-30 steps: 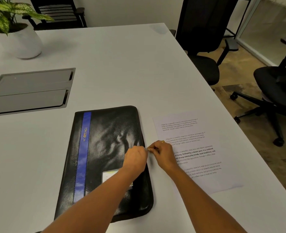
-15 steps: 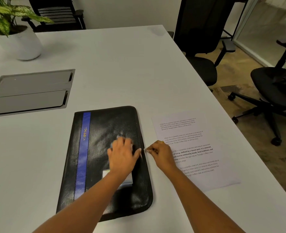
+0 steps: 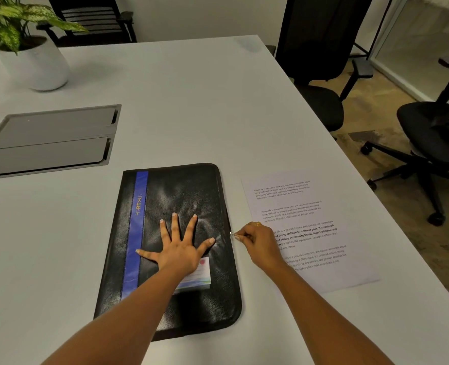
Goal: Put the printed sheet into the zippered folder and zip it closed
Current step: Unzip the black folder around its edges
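A black zippered folder (image 3: pixel 191 196) with a blue stripe lies flat on the white table (image 3: pixel 191 101) in front of me. My left hand (image 3: pixel 178 248) rests flat on its cover, fingers spread wide. My right hand (image 3: pixel 257 243) pinches the small metal zipper pull (image 3: pixel 232 234) at the folder's right edge, about halfway along. The printed sheet (image 3: pixel 305 206) lies on the table just right of the folder, partly under my right hand and wrist.
A grey cable-box lid (image 3: pixel 49 138) is set into the table at the left. A potted plant (image 3: pixel 31 56) stands at the far left corner. Black office chairs (image 3: pixel 429 133) stand beyond the table's right edge, which runs close to the sheet.
My left hand has moved from the zipper pull leftward onto the folder's cover and spread flat. My right hand has stayed pinched on the pull at the folder's right edge.
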Demonstrator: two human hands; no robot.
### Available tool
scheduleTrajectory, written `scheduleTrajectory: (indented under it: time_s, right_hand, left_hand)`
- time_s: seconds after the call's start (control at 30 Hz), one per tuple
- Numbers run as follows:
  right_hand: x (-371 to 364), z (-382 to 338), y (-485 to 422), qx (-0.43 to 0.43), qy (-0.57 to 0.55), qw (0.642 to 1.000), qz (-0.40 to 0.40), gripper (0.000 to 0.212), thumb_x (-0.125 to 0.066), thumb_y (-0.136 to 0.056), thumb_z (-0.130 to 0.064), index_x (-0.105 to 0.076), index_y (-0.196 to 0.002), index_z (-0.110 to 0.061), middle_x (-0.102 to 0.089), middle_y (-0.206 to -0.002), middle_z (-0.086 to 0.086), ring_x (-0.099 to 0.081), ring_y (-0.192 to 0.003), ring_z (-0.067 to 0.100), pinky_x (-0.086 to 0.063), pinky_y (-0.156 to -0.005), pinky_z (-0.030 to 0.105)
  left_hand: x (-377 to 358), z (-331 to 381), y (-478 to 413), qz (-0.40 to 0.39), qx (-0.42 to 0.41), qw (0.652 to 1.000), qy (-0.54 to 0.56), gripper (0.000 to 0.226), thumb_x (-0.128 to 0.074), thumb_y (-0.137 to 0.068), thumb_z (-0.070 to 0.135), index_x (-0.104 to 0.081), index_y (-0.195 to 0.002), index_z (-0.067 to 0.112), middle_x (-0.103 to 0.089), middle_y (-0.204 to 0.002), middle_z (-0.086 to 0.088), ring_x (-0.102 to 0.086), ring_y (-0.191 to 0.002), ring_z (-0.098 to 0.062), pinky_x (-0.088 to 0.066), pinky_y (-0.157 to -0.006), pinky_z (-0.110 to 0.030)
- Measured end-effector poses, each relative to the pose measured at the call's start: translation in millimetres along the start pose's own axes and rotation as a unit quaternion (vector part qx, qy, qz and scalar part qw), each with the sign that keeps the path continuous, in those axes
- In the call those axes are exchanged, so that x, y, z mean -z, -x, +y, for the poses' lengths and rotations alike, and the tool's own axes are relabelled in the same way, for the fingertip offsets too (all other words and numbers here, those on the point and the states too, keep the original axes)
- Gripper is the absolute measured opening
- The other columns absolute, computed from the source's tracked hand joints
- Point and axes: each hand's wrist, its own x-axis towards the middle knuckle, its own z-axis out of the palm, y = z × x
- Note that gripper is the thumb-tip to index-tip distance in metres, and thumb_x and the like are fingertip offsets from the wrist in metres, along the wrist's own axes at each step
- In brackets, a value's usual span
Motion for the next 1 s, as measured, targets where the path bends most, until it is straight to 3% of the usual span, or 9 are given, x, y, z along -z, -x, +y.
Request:
scheduleTrajectory:
  time_s: [0.17, 0.27, 0.33, 0.37, 0.43, 0.5, 0.63, 0.83, 1.0]
  right_hand:
    - [-1, -1, 1, 0.001, 0.009, 1.0, 0.007, 0.014, -0.061, -0.086, -0.013, -0.07, -0.093, -0.005, -0.068, -0.093, 0.012, -0.054, -0.078, 0.01, -0.038, -0.064, 0.008]
    - [-4, -1, 1, -0.013, 0.003, 1.0, 0.025, 0.014, -0.061, -0.086, -0.015, -0.071, -0.092, -0.006, -0.068, -0.092, 0.011, -0.054, -0.079, 0.011, -0.04, -0.065, 0.013]
    - [-5, -2, -1, -0.023, -0.003, 0.999, 0.034, 0.014, -0.062, -0.085, -0.015, -0.071, -0.091, -0.005, -0.067, -0.092, 0.011, -0.056, -0.08, 0.014, -0.039, -0.067, 0.016]
    - [-5, -2, -2, -0.026, -0.002, 0.999, 0.034, 0.014, -0.062, -0.085, -0.014, -0.071, -0.091, -0.005, -0.067, -0.092, 0.011, -0.058, -0.082, 0.017, -0.038, -0.068, 0.016]
    - [-5, -3, -4, -0.03, 0.001, 0.999, 0.032, 0.013, -0.062, -0.085, -0.012, -0.071, -0.091, -0.004, -0.067, -0.093, 0.012, -0.059, -0.084, 0.018, -0.039, -0.07, 0.017]
    - [-4, -3, -5, -0.028, 0.0, 0.999, 0.029, 0.012, -0.062, -0.084, -0.01, -0.071, -0.091, -0.004, -0.067, -0.094, 0.013, -0.059, -0.084, 0.017, -0.04, -0.071, 0.017]
    - [-2, -1, -2, -0.016, -0.012, 1.0, 0.016, 0.013, -0.062, -0.084, -0.009, -0.07, -0.09, -0.001, -0.067, -0.093, 0.015, -0.061, -0.085, 0.02, -0.043, -0.073, 0.018]
    - [-2, 0, 3, -0.004, -0.02, 1.0, 0.013, 0.011, -0.062, -0.084, -0.008, -0.07, -0.087, -0.001, -0.068, -0.09, 0.014, -0.057, -0.079, 0.015, -0.042, -0.071, 0.016]
    - [-3, 2, 3, 0.005, 0.006, 1.0, 0.007, 0.011, -0.059, -0.085, -0.006, -0.069, -0.087, -0.001, -0.067, -0.091, 0.014, -0.055, -0.078, 0.012, -0.04, -0.071, 0.015]
  left_hand:
    - [3, 6, 1, -0.011, -0.002, 1.0, -0.014, 0.077, -0.015, -0.076, 0.08, 0.025, -0.134, 0.05, 0.027, -0.153, 0.003, 0.027, -0.14, -0.027, 0.001, -0.094, -0.08]
    - [6, 15, 9, 0.069, -0.022, 0.996, -0.045, 0.077, -0.023, -0.081, 0.075, -0.013, -0.145, 0.032, -0.007, -0.157, -0.004, -0.003, -0.144, -0.028, -0.017, -0.101, -0.07]
    - [6, 25, 16, 0.156, -0.062, 0.981, -0.093, 0.072, -0.026, -0.08, 0.075, -0.045, -0.123, 0.02, -0.044, -0.134, -0.006, -0.039, -0.126, -0.025, -0.036, -0.092, -0.052]
    - [6, 31, 18, 0.162, -0.082, 0.977, -0.107, 0.071, -0.028, -0.078, 0.076, -0.053, -0.109, 0.018, -0.055, -0.117, -0.005, -0.05, -0.112, -0.023, -0.041, -0.082, -0.043]
    - [8, 44, 20, 0.1, -0.102, 0.982, -0.123, 0.07, -0.032, -0.075, 0.08, -0.059, -0.086, 0.016, -0.064, -0.096, -0.004, -0.061, -0.091, -0.023, -0.042, -0.065, -0.033]
    - [9, 54, 18, 0.048, -0.109, 0.987, -0.11, 0.062, -0.041, -0.077, 0.073, -0.059, -0.08, 0.014, -0.067, -0.09, -0.005, -0.064, -0.085, -0.025, -0.04, -0.061, -0.029]
    - [7, 61, 17, 0.025, -0.122, 0.991, -0.051, 0.046, -0.042, -0.089, 0.044, -0.062, -0.097, 0.003, -0.064, -0.105, -0.015, -0.061, -0.098, -0.033, -0.044, -0.072, -0.032]
    - [4, 64, 27, -0.002, -0.214, 0.969, -0.125, 0.027, -0.041, -0.092, 0.001, -0.052, -0.116, 0.0, -0.056, -0.113, -0.018, -0.056, -0.102, -0.036, -0.046, -0.077, -0.038]
    - [0, 70, 26, 0.009, -0.223, 0.961, -0.165, 0.03, -0.041, -0.09, -0.001, -0.055, -0.116, 0.001, -0.055, -0.118, -0.018, -0.055, -0.108, -0.033, -0.047, -0.086, -0.037]
